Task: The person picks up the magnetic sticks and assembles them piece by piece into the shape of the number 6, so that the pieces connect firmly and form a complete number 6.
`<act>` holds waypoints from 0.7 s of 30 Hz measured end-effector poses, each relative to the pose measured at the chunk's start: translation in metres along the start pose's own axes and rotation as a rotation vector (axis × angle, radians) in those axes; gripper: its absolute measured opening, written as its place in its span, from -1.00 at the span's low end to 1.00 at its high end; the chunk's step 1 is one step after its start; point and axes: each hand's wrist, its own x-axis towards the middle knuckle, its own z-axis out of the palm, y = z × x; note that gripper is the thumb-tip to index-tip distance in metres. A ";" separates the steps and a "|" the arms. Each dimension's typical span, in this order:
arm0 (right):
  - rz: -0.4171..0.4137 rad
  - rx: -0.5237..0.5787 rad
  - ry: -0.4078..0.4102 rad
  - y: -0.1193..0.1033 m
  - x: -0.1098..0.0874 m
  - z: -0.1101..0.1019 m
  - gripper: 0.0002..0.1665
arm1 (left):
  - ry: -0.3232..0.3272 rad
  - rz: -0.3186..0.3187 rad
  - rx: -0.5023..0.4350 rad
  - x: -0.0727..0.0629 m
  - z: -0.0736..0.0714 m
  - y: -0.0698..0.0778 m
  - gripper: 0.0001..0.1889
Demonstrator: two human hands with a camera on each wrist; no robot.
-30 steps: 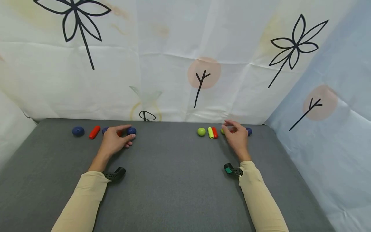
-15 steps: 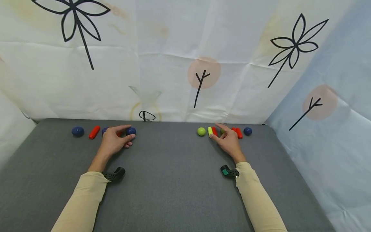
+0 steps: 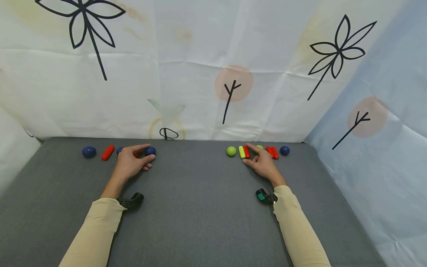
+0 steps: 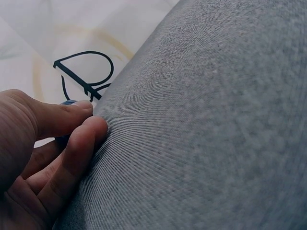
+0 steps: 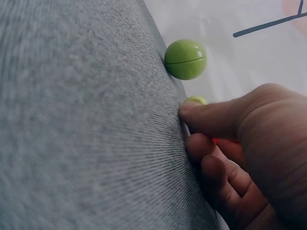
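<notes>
Red cyl. [image 3: 247, 151] sits upper R of centre on the table, side by side w/ the yellow-green cyl. [image 3: 241, 152], touching or nearly so. R hand [image 3: 263, 164] has index past the far end of the pair, thumb by the near end; whether they pinch red, yellow-green or neither, can't tell, as R wrist view has the thumb covering the contact. L hand [image 3: 130, 163] pinches the blue ball [image 3: 150, 150] btwn thumb & index, other fingers bent beneath.

For a good hold, imo: thumb & index square on the ends of one cyl. only, else its neighbour prob. comes along or rolls. Ball: pads opposite each other at widest pt, light pressure, as it'd likely slip or roll if caught high.

Nr R hand: green ball [image 3: 231, 151] just L of the pair, seam round its middle; half-hidden green ball [image 3: 259, 147] behind the fingers; then two red cyls. [image 3: 275, 152] together & far-R blue ball [image 3: 285, 150]. L row: far-L blue ball [image 3: 89, 151], tilted red cyl. [image 3: 108, 152], part-hidden blue ball [image 3: 119, 150] behind the hand. All on grey cloth [image 3: 200, 207], nr its back edge, printed white backdrop [image 3: 193, 92] behind.
</notes>
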 end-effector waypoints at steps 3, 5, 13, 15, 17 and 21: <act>-0.010 0.006 -0.010 0.000 -0.001 -0.001 -0.20 | -0.004 -0.005 0.004 0.000 -0.001 0.000 -0.46; -0.011 0.010 -0.014 0.000 -0.001 0.000 -0.21 | -0.006 -0.005 0.006 -0.001 -0.001 0.000 -0.45; 0.011 0.011 -0.038 0.002 0.001 -0.001 -0.20 | 0.003 -0.003 0.003 0.000 0.000 -0.001 -0.46; 0.015 0.011 -0.037 0.003 0.001 0.000 -0.22 | 0.003 -0.003 0.003 0.000 0.000 -0.001 -0.46; 0.023 0.011 -0.030 0.003 0.002 0.001 -0.24 | 0.002 -0.002 0.002 0.000 0.000 -0.002 -0.46; 0.025 0.001 -0.009 0.004 0.003 0.002 -0.29 | 0.001 -0.005 0.001 0.001 0.000 -0.001 -0.46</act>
